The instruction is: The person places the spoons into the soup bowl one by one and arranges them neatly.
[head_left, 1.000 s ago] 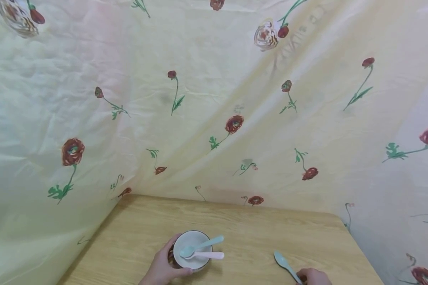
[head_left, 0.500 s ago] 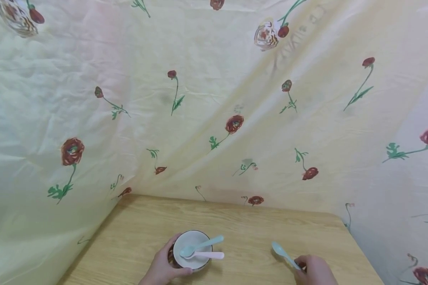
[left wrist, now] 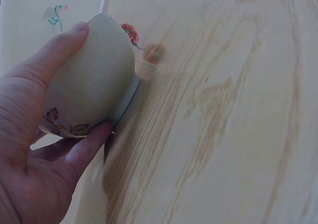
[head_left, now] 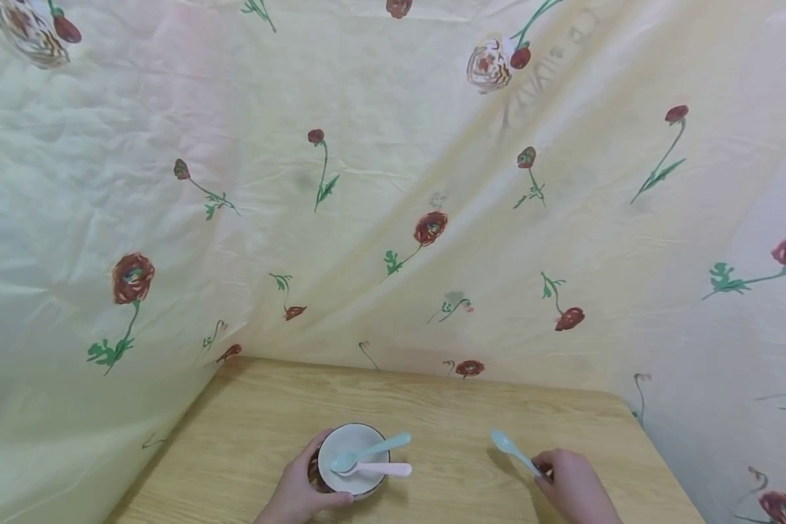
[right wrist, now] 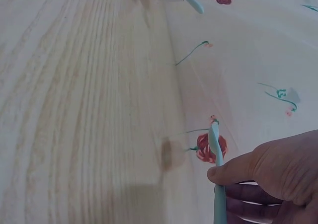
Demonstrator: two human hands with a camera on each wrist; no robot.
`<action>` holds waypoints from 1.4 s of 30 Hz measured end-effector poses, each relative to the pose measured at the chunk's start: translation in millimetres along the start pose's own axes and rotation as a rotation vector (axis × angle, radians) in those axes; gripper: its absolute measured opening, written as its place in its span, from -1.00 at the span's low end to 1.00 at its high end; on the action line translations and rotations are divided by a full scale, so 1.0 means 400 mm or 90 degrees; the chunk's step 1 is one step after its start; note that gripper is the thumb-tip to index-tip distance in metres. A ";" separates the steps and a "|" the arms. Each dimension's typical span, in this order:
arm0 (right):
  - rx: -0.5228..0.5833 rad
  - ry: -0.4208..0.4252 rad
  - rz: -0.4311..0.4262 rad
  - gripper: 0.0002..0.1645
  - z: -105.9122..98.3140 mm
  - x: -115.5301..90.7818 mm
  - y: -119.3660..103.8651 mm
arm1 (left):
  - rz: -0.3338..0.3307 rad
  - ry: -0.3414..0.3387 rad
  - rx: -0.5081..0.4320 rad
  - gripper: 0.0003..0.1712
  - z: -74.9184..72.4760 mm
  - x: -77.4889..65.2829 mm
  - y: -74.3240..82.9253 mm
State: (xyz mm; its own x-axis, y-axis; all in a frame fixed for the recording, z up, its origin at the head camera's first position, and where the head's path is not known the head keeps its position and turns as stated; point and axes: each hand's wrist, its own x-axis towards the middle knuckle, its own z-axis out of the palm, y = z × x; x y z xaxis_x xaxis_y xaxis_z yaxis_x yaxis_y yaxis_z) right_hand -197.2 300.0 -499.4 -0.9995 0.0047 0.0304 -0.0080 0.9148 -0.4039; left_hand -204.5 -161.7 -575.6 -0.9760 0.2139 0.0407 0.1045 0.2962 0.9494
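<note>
My left hand [head_left: 300,484] grips a small white bowl [head_left: 360,482] from its left side, thumb near the front and fingers round the back. In the left wrist view the bowl [left wrist: 94,80] shows a pale outer wall with brown leaf marks. Inside it lie a light blue spoon [head_left: 394,442] and a pink spoon [head_left: 393,470], their handles sticking out over the right rim. To the right, my right hand [head_left: 575,484] pinches another light blue spoon [head_left: 514,451] by its handle, its bowl end pointing away to the left, over the table. In the right wrist view the thumb presses this spoon's handle [right wrist: 219,199].
A wood-grain table [head_left: 445,415] lies under both hands. Around its back and sides hangs a cream sheet [head_left: 367,182] printed with red flowers. Some table surface separates the white bowl from the spoon on the right.
My right hand has moved forward and slightly left, lifting the light blue spoon, whose shadow now falls apart from it. My left hand and the bowl have stayed in place.
</note>
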 end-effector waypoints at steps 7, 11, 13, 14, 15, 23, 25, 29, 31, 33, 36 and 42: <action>-0.008 0.035 -0.050 -0.85 -0.009 0.002 -0.026 | -0.003 0.006 -0.012 0.32 0.002 -0.001 0.004; -0.007 0.050 -0.063 -0.86 -0.010 0.006 -0.041 | -0.006 0.006 -0.017 0.32 0.001 0.000 0.004; -0.012 0.044 -0.069 -0.84 -0.011 0.011 -0.047 | -0.010 0.002 -0.020 0.32 -0.001 0.001 0.005; -0.014 0.037 -0.071 -0.84 -0.012 0.013 -0.051 | -0.013 0.000 -0.021 0.33 -0.002 0.001 0.006; -0.018 0.032 -0.074 -0.83 -0.013 0.016 -0.056 | -0.014 -0.001 -0.020 0.33 -0.003 0.002 0.006; 0.001 0.049 -0.094 -0.82 -0.019 0.027 -0.094 | -0.007 0.000 -0.014 0.32 -0.002 0.004 0.009; 0.010 0.054 -0.096 -0.82 -0.018 0.026 -0.100 | -0.007 0.000 -0.012 0.32 -0.002 0.004 0.009; 0.017 0.062 -0.097 -0.81 -0.015 0.028 -0.114 | -0.007 0.002 -0.007 0.33 -0.004 0.003 0.008; 0.013 0.068 -0.105 -0.81 -0.015 0.031 -0.119 | -0.007 0.003 -0.005 0.32 -0.004 0.002 0.008; 0.009 0.071 -0.109 -0.81 -0.015 0.034 -0.124 | -0.005 0.003 -0.002 0.32 -0.004 0.001 0.008; 0.005 0.072 -0.109 -0.81 -0.016 0.038 -0.130 | -0.003 0.001 -0.002 0.32 -0.003 0.000 0.007; 0.009 0.076 -0.120 -0.81 -0.021 0.040 -0.144 | 0.009 0.001 -0.010 0.32 -0.002 -0.002 0.007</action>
State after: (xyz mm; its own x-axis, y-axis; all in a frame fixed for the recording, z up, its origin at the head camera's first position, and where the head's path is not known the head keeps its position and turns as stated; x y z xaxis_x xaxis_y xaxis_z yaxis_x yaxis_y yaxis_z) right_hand -212.4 250.6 -468.0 -0.9697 -0.1165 0.2146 -0.1950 0.8983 -0.3936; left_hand -203.7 -161.7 -572.9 -0.9748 0.2162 0.0547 0.1154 0.2791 0.9533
